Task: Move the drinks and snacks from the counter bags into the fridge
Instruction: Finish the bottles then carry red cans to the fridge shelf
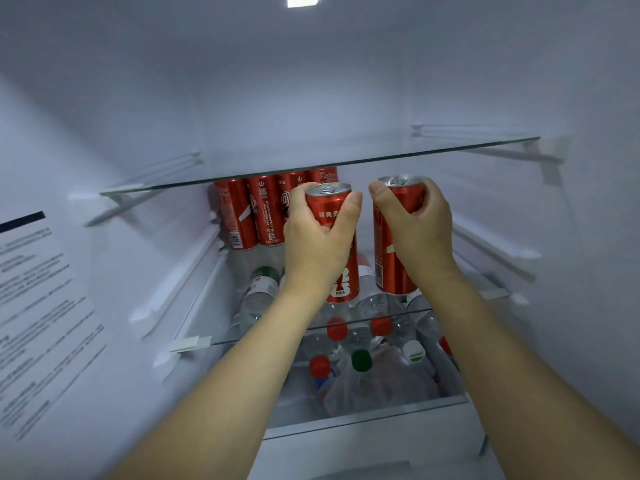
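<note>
Both my arms reach into the open fridge. My left hand grips a tall red soda can near its top, upright over the middle glass shelf. My right hand grips a second red can the same way, just to the right. Whether the cans' bases touch the shelf I cannot tell. Behind them, several red cans stand in a row at the back left of that shelf.
An upper glass shelf hangs just above the can tops. Below the middle shelf, several clear water bottles with red, green and white caps lie in a drawer. A printed label covers the left wall.
</note>
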Available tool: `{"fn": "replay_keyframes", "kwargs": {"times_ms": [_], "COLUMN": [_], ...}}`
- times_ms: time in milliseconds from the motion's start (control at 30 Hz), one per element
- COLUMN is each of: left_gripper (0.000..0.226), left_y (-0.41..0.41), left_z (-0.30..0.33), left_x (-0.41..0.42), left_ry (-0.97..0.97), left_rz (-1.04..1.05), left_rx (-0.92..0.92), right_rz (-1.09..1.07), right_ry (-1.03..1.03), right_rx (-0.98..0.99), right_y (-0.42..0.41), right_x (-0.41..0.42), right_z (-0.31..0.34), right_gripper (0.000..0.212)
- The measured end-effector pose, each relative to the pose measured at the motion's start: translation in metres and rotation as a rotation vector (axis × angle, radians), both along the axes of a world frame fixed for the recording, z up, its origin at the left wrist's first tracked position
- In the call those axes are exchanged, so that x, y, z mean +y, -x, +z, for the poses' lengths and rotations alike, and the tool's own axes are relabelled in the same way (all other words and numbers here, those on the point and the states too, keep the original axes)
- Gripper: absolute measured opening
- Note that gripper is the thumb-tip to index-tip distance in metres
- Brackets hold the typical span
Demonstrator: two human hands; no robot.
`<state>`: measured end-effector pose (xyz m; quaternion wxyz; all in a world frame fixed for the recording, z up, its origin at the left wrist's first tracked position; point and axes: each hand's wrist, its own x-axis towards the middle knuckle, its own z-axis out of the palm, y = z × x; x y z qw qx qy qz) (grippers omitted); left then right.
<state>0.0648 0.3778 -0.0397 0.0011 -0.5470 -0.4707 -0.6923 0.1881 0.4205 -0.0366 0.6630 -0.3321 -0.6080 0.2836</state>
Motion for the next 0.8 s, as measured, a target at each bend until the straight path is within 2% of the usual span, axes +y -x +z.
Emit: {"fn": "replay_keyframes", "kwargs": {"times_ms": [167,367,567,800], "left_gripper": [0.054,0.049,0.047,0.055], "left_y": [-0.001,0.001,-0.001,0.003], "left_z": [-0.003,-0.006,-0.008,-0.005], "left_x": [0.019,0.050,0.073,0.096], "left_ry": [-0.022,0.017,-0.027,0.054], "left_rz": [0.041,0.101,0.210,0.498], "left_rx": [0.059,0.109,0.183,0.328], "right_rz": [-0.017,-0.045,-0.071,-0.077], "right_ry": [-0.011,-0.019,-0.037,-0.082], "right_rx": [0.012,0.010,-0.015,0.003], "right_y": [0.005,0.011,0.019,0.026], "right_x": [0.031,0.063,0.091,0.118], "right_z": [-0.002,-0.003,-0.007,-0.011], "right_gripper": [0.056,0.054,0.055,0.053]}}
